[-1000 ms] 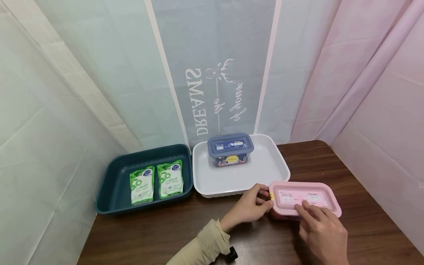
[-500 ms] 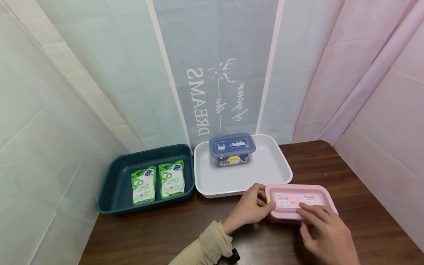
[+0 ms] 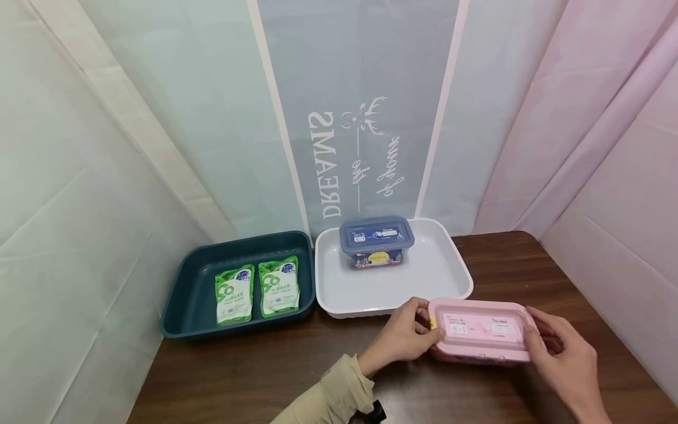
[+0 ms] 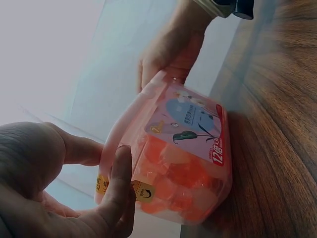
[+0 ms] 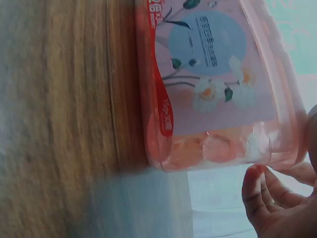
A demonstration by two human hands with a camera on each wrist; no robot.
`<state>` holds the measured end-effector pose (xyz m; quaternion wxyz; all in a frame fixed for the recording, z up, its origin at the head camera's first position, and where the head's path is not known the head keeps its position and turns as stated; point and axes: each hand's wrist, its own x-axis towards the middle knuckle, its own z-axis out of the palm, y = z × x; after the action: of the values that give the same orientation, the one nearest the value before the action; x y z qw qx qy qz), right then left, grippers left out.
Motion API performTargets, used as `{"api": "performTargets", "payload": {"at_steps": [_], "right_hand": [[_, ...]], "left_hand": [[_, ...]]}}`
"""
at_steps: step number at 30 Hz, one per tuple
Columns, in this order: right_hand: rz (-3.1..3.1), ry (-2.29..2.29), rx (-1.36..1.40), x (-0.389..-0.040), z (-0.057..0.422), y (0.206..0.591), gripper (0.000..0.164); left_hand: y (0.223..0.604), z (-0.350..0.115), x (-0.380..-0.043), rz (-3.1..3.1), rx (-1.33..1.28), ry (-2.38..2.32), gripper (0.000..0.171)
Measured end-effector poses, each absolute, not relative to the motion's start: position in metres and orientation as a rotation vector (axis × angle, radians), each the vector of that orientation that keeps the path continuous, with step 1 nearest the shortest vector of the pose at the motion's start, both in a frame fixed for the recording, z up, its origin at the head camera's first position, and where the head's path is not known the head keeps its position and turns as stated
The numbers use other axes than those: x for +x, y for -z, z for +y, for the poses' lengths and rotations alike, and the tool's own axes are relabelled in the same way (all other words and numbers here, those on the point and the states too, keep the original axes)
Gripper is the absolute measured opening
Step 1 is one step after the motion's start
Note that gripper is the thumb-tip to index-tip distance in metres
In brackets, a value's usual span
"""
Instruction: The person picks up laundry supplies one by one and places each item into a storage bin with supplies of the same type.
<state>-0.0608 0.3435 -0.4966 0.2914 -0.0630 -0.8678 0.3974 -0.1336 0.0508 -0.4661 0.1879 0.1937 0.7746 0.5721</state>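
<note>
A pink-lidded plastic box of pods (image 3: pixel 479 330) is at the right of the table, in front of the white tray's right corner. Through its clear wall, orange-pink pods (image 4: pixel 181 173) show in the left wrist view. My left hand (image 3: pixel 401 334) grips the box's left end, thumb at the lid rim beside a yellow seal sticker (image 4: pixel 144 191). At the opposite end my right hand (image 3: pixel 568 353) holds the box, its thumb on the lid edge and fingers behind. The right wrist view shows a flowered label (image 5: pixel 213 64) and fingertips (image 5: pixel 253 173) under the lid rim.
A white tray (image 3: pixel 424 288) at the back holds a blue-lidded box (image 3: pixel 377 241). Left of it, a dark teal tray (image 3: pixel 190 306) holds two green-and-white pouches (image 3: pixel 235 294). Brown wooden tabletop (image 3: pixel 254 377) lies in front, with fabric walls around three sides.
My right hand has moved from the lid's front and top to the box's right end and now grips it there. The left hand keeps its hold on the left end.
</note>
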Motion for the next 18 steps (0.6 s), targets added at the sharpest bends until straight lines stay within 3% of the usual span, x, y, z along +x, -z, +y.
{"api": "performTargets", "payload": {"at_steps": [8,13,18], "right_hand": [[-2.405,-1.598,-0.426,-0.061,0.365,0.49,0.012],[-2.241,-2.157,-0.495,-0.063,0.376,0.487,0.022],[-2.187,-2.303,-0.499,-0.063,0.378,0.489,0.023]], "left_hand": [[0.466,0.051,-0.133,2.146,0.535,-1.642,0.049],[0.467,0.051,-0.134,2.036,0.493,-1.714,0.046],[0.47,0.05,-0.134,1.9,0.412,-1.797,0.041]]}}
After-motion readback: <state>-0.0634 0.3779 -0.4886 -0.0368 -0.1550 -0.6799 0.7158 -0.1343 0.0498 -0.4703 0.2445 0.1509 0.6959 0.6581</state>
